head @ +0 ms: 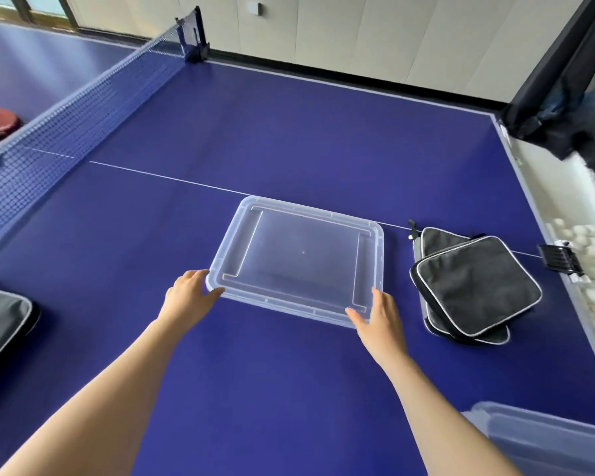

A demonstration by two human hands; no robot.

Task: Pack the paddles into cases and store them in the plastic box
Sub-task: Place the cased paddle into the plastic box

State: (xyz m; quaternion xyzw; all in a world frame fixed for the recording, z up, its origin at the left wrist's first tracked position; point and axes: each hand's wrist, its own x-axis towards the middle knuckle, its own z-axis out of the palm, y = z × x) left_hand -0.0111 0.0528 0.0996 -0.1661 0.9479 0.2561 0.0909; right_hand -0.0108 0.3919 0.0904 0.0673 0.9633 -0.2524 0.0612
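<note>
Fingers of both hands curl onto the near corners of a clear plastic lid, left hand at one corner, right hand at the other. It lies flat on the blue table, long side running left to right. Two black fabric cases (white-piped, stacked) sit just right. A clear box shows at the lower right corner.

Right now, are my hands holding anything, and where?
Both hold the clear plastic lid at its near edge: left hand on the near-left corner, right hand on the near-right corner.
</note>
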